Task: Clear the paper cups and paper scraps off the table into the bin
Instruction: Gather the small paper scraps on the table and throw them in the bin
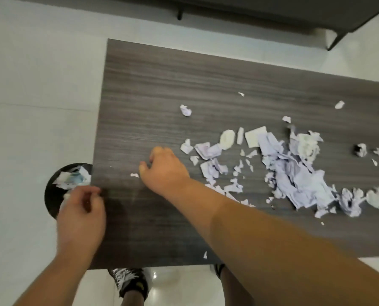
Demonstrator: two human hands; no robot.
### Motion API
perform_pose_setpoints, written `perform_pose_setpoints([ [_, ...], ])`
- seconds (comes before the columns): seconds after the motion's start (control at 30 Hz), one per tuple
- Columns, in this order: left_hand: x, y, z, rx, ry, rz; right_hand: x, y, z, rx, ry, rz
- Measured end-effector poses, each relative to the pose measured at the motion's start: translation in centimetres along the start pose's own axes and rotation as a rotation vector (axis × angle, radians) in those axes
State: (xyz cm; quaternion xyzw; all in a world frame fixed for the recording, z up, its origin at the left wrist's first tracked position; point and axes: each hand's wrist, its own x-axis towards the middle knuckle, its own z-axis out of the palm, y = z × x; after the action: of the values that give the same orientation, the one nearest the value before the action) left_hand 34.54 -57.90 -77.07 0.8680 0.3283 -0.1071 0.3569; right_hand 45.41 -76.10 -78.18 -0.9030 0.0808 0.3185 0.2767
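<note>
Torn white and pale-lilac paper scraps [294, 175] lie piled on the right half of the dark wood table [162, 85]. Cream pieces of a flattened paper cup [227, 139] sit at the pile's far edge. My right hand [164, 168] rests on the table left of the pile, its fingers curled under, with one tiny scrap [134, 175] just beside the thumb. My left hand [80, 217] hovers loosely cupped at the table's left edge, above the round black bin [51, 195], which holds paper. Nothing shows inside either hand.
Stray scraps lie apart: a crumpled one [185, 110] mid-table, one [339, 104] far right, one [205, 255] near the front edge. A grey sofa [294, 9] stands beyond the table. My shoes [129, 281] are on the white tiled floor below the front edge.
</note>
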Motion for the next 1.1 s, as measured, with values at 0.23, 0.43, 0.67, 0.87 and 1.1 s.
perform_pose_setpoints([
  [0.23,-5.5,6.5,10.2,0.038,-0.150,0.015,-4.6,13.8,-11.4,0.037,0.073,-0.139],
  [0.43,-6.4,12.9,15.1,0.119,-0.060,0.271,-8.1,28.5,-23.2,0.093,0.642,0.020],
  [0.67,-2.2,15.5,16.8,0.265,0.003,0.353,-13.6,47.5,-23.0,0.410,0.853,0.777],
  [0.87,-6.2,15.6,20.2,0.236,-0.136,0.471,-13.6,46.6,-16.6,0.385,0.771,0.374],
  [1.1,-12.8,18.1,25.7,0.160,-0.322,0.706,-11.0,38.1,-12.5,0.283,0.644,-0.050],
])
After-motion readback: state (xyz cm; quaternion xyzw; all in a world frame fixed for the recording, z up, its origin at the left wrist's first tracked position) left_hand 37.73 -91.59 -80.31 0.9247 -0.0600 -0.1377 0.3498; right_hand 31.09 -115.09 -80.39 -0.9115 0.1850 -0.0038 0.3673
